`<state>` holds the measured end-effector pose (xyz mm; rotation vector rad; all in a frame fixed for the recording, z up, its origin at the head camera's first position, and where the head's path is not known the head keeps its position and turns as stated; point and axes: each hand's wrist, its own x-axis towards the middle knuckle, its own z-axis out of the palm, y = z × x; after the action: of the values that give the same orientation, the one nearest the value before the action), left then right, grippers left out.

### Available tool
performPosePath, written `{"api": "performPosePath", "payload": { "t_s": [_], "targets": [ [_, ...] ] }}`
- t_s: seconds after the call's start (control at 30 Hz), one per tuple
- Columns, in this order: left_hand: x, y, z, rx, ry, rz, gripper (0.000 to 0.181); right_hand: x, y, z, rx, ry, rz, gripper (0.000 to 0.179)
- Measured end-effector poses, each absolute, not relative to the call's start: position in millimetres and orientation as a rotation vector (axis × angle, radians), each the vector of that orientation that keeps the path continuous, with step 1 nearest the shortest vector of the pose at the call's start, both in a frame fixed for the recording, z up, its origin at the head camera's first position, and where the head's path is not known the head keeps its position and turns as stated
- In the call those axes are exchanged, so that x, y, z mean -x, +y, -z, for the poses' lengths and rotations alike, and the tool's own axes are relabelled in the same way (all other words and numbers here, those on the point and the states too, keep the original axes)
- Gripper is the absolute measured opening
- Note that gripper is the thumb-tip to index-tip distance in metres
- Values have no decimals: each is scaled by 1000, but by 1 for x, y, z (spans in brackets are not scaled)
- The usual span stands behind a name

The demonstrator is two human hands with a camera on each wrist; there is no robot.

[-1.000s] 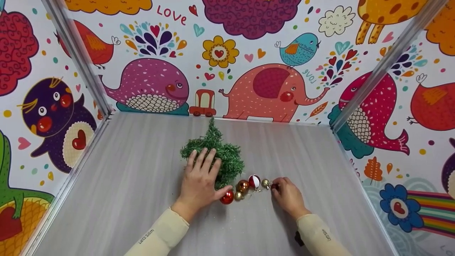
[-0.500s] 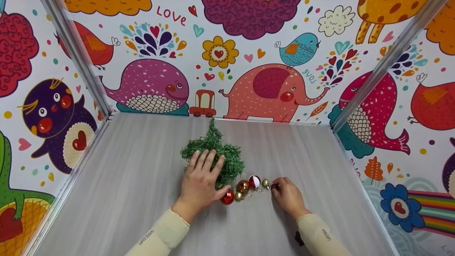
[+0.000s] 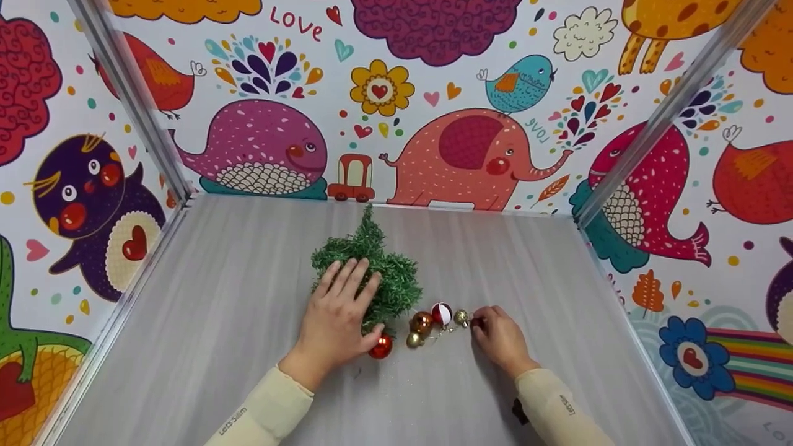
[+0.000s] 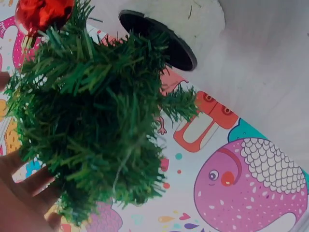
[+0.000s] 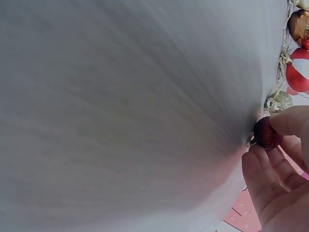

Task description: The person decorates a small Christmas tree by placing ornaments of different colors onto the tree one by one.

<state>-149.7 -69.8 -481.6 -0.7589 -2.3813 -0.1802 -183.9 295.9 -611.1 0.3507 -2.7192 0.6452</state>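
A small artificial Christmas tree (image 3: pixel 396 279) stands in the middle of the table in the head view. My left hand (image 3: pixel 337 316) rests on its left side with fingers extended, the thumb at a shiny red bauble (image 3: pixel 380 347) by the tree's lower edge. In the left wrist view, the green branches (image 4: pixel 96 106) fill much of the picture. To the right, my right hand (image 3: pixel 500 337) pinches a small dark red bauble (image 5: pixel 267 133) between thumb and fingers. Beside it lie a gold glitter bauble (image 3: pixel 461 318), a red-and-white bauble (image 3: pixel 442 314) and a copper bauble (image 3: pixel 422 322).
A smaller gold bauble (image 3: pixel 414 339) lies under the copper one, with thin gold cord among the baubles. A round black-rimmed base (image 4: pixel 186 58) shows by the tree in the left wrist view. Printed cartoon walls (image 3: pixel 266 148) enclose the grey table (image 3: pixel 248 260) at the back and sides.
My left hand has shifted slightly left, and the shiny red bauble has moved left with it, apart from the gold and copper ones. My right hand stays almost still.
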Motion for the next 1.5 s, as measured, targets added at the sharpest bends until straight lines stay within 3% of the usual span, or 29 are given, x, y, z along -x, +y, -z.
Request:
{"api": "performPosePath", "payload": {
  "t_s": [0.97,1.5],
  "targets": [
    [154,-105,472,953,-2365,312,66,186,298,612,-346,-2731,-656,21],
    [152,-105,476,944,-2398,314,72,186,298,614,-332,-2733,-689,19]
  ]
}}
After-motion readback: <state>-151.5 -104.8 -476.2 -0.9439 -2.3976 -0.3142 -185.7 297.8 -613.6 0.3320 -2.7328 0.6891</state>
